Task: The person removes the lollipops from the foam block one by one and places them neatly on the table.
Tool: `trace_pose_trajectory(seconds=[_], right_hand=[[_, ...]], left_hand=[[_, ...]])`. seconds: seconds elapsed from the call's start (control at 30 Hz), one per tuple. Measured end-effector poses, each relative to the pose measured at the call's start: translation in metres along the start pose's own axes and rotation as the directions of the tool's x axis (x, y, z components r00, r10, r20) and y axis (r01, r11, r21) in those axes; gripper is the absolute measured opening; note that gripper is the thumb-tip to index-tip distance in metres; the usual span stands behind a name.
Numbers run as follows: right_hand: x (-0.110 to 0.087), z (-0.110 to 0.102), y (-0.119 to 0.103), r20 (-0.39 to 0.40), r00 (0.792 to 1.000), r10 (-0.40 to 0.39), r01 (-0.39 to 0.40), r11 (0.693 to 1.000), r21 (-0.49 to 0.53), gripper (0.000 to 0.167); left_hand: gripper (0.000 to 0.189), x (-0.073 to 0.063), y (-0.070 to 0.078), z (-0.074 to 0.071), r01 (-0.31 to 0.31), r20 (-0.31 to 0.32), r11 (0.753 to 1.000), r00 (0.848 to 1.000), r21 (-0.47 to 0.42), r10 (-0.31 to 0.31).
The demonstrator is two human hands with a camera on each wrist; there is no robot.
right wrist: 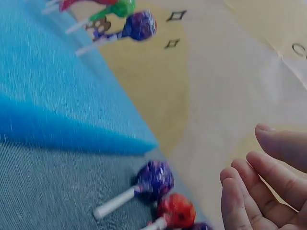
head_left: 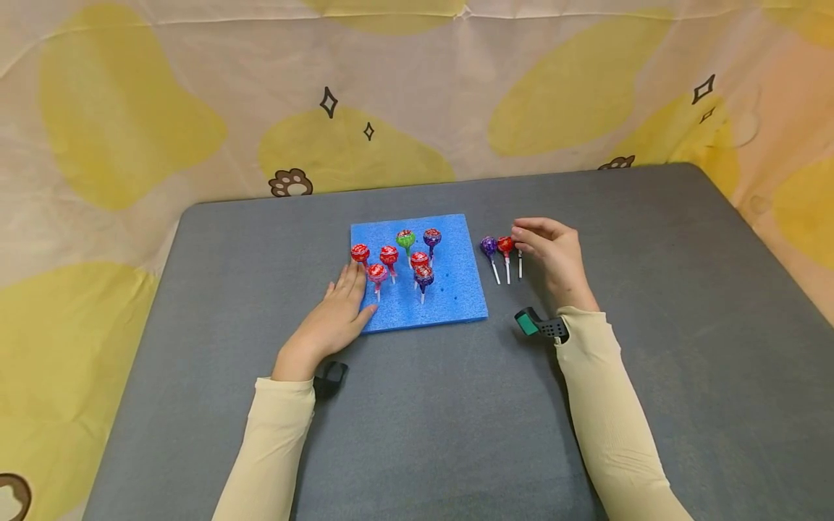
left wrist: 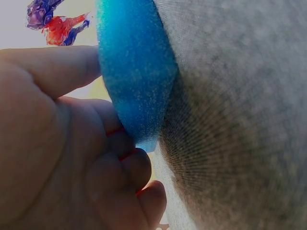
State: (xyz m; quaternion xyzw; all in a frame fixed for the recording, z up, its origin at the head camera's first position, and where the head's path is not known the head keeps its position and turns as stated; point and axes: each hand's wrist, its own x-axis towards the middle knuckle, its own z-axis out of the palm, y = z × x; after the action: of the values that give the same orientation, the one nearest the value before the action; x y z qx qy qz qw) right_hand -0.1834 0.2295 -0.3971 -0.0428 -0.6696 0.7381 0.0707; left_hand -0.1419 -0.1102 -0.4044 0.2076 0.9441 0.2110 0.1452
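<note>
A blue foam board (head_left: 449, 307) lies on the table with several wrapped lollipops upright in it, among them a green one (head_left: 405, 239) and a purple one (head_left: 432, 237). My left hand (head_left: 332, 315) rests on the board's left edge, fingers extended and thumb at the near corner. To the right of the board lie a purple lollipop (head_left: 489, 246), a red lollipop (head_left: 505, 244) and a third whose white stick (head_left: 520, 264) shows; in the head view my fingers hide its head. Over these is my right hand (head_left: 554, 260), with nothing between thumb and fingers in the right wrist view.
The grey table (head_left: 417, 434) reaches back to a patterned cloth (head_left: 469, 87) hanging behind it. Small holes (head_left: 455, 297) dot the right part of the foam board. Each wrist wears a dark band, the right one (head_left: 550, 327) with a green face.
</note>
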Motion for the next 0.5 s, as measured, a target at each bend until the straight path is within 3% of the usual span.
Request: trace_pose_trajectory(seconds=[0.5], right_hand=[[-0.014, 0.033, -0.008, 0.173, 0.985, -0.022, 0.029, 0.999, -0.038, 0.026]], left_hand=[[0.068, 0.001, -0.003, 0.002, -0.004, -0.006, 1.0, 1.0, 0.001, 0.004]])
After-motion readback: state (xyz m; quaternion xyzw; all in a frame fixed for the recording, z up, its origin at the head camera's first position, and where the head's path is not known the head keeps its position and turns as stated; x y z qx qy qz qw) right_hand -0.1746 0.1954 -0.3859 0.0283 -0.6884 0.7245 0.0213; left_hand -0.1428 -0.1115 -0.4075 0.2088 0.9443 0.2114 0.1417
